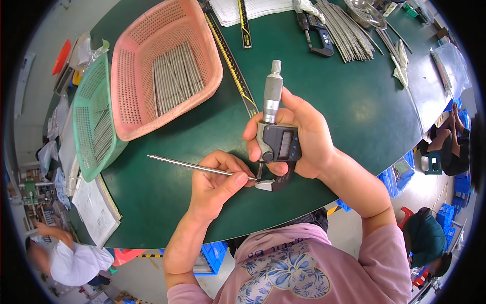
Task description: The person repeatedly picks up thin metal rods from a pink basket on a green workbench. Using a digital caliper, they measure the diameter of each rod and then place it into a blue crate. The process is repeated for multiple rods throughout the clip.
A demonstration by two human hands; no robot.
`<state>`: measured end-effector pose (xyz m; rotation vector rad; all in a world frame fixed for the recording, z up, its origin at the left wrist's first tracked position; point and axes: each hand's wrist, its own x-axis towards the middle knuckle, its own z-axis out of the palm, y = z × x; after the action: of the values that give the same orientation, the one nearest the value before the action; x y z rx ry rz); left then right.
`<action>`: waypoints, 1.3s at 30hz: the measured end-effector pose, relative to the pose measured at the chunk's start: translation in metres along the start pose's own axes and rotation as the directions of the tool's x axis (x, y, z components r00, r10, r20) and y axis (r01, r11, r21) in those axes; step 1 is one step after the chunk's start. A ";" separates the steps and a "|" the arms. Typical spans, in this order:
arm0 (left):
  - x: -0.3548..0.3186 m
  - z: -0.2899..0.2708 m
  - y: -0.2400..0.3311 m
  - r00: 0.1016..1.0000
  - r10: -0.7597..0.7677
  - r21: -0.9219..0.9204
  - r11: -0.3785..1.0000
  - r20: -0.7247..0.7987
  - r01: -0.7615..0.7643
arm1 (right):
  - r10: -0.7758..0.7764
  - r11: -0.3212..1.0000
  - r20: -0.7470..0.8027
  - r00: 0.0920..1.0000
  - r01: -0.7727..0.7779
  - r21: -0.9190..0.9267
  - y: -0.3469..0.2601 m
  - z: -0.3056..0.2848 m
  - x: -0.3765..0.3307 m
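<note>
My right hand (309, 134) is wrapped round a digital micrometer (276, 139), its silver thimble pointing up and away from me and its small screen facing up. A thin metal rod (190, 165) is pinched between the thumb and fingers of my left hand (217, 182). The rod's right end sits at the micrometer's jaws, between anvil and spindle; whether both faces touch it I cannot tell. Its other end points to the left over the green table (202, 223).
A pink basket (129, 101) holds several metal rods, with a green basket (83, 121) of thin rods beside it. Farther back lie a vernier caliper (230, 55), a second micrometer (321, 43), a bundle of rods (347, 30) and a metal bowl (367, 15). Papers (96, 210) lie left; people sit nearby.
</note>
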<state>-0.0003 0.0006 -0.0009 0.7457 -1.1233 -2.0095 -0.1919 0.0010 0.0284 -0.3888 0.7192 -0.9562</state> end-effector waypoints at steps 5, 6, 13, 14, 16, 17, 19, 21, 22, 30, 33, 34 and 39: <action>-0.001 0.000 0.001 1.000 -0.007 0.016 1.000 0.003 0.007 | -0.002 0.999 0.017 1.000 0.002 0.033 0.002 0.000 0.001; -0.001 0.000 0.001 1.000 -0.011 0.017 1.000 0.003 0.011 | -0.006 0.999 0.022 1.000 0.005 0.043 0.002 0.000 0.001; 0.000 0.002 0.000 1.000 -0.009 0.026 1.000 0.005 0.009 | -0.015 0.999 -0.005 1.000 0.015 -0.034 0.000 0.001 -0.001; 0.000 0.002 0.000 1.000 -0.007 0.030 1.000 0.005 0.007 | -0.015 0.999 -0.006 1.000 0.015 -0.035 0.001 0.001 -0.001; 0.000 0.001 0.000 1.000 -0.007 0.027 1.000 0.005 0.007 | -0.017 0.999 -0.002 1.000 0.017 -0.029 0.001 0.001 -0.001; 0.000 0.001 0.000 1.000 -0.007 0.026 1.000 0.005 0.007 | -0.020 1.000 0.000 1.000 0.020 -0.022 0.002 0.001 -0.001; 0.000 0.000 0.000 1.000 -0.001 0.034 0.999 0.009 0.000 | -0.028 0.999 0.003 1.000 0.028 -0.016 0.002 0.001 0.000; 0.000 0.000 0.000 1.000 0.004 0.028 1.000 0.011 -0.005 | -0.038 0.999 0.003 0.999 0.038 -0.018 0.003 0.000 0.000; 0.000 0.001 0.001 1.000 0.006 0.019 1.000 0.011 -0.006 | -0.043 0.999 0.007 0.999 0.043 -0.031 0.004 -0.001 0.001; 0.000 0.003 0.006 0.998 0.016 0.042 0.999 -0.063 -0.013 | -0.036 0.999 0.014 0.999 0.037 -0.037 0.004 -0.002 0.002; 0.000 -0.002 0.019 0.998 -0.050 0.014 0.999 -0.050 0.051 | -0.064 0.998 0.095 0.993 0.062 0.030 0.004 0.001 -0.002; -0.001 -0.001 0.023 0.997 -0.077 -0.043 0.996 -0.013 0.076 | -0.073 0.997 0.137 0.988 0.068 0.039 0.004 0.001 -0.004; -0.025 0.043 0.055 0.923 -0.365 -0.179 0.907 0.119 0.381 | -0.140 0.987 0.178 0.974 0.124 0.101 0.000 0.002 -0.008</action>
<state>-0.0015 0.0204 0.0708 0.8265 -0.8517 -2.4534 -0.1932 0.0077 0.0324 -0.4443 0.4847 -1.0587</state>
